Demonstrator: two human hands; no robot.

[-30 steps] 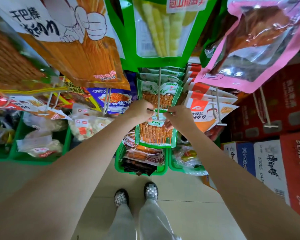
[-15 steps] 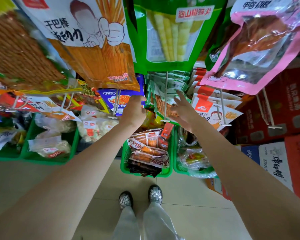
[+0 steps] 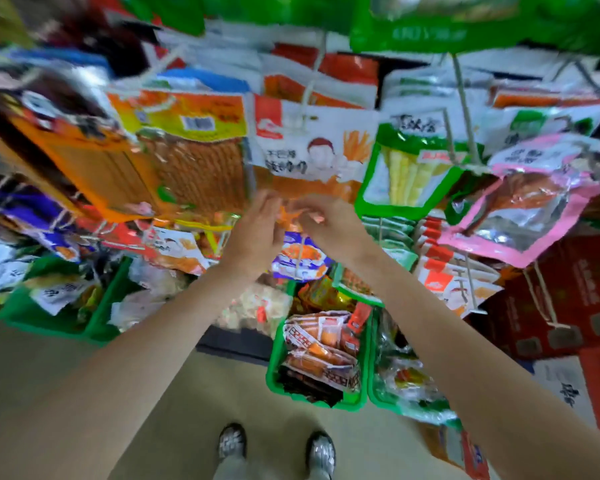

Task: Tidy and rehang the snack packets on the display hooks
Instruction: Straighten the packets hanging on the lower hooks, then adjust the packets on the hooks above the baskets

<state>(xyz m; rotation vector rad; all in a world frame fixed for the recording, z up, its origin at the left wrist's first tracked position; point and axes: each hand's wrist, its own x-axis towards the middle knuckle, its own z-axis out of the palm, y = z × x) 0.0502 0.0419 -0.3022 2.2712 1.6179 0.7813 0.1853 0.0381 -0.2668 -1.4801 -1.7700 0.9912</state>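
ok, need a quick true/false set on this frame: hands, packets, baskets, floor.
1. Both hands are raised together at the bottom edge of the white and orange packet. True.
2. The pink-edged packet hangs to the left of the hands. False: it hangs to their right.
3. A green basket of snacks sits on the floor below the hands. True.
4. The person is barefoot. False: shoes are on both feet.
5. The green-edged packet lies in a basket. False: it hangs beside the white and orange packet.
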